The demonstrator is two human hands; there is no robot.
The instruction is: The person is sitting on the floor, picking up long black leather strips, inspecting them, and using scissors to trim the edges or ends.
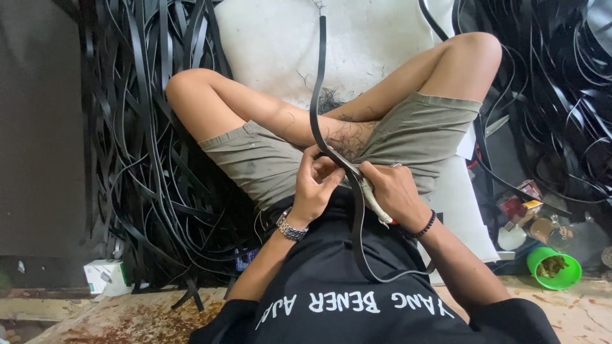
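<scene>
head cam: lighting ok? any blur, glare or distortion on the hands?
Head view: soft, even daylight, no hard shadows; no glare, though the white cushion is bright; left hand, right hand and black strap are sharp, no motion blur; the strap pile at the sides goes dark and loses detail; wide-angle bending toward the edges.

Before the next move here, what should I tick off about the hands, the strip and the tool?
1. Left hand pinches the long black rubber-like strip: ok.
2. Right hand grips the pale-handled tool: ok.
3. Tool's working end meets the strip: cannot tell, hidden between the fingers.
4. Strip runs unobstructed up over the white mat: ok.
5. Strip's tail loops loose over the black shirt: ok.
6. Bare legs lie right under the working point: not ok.
</scene>
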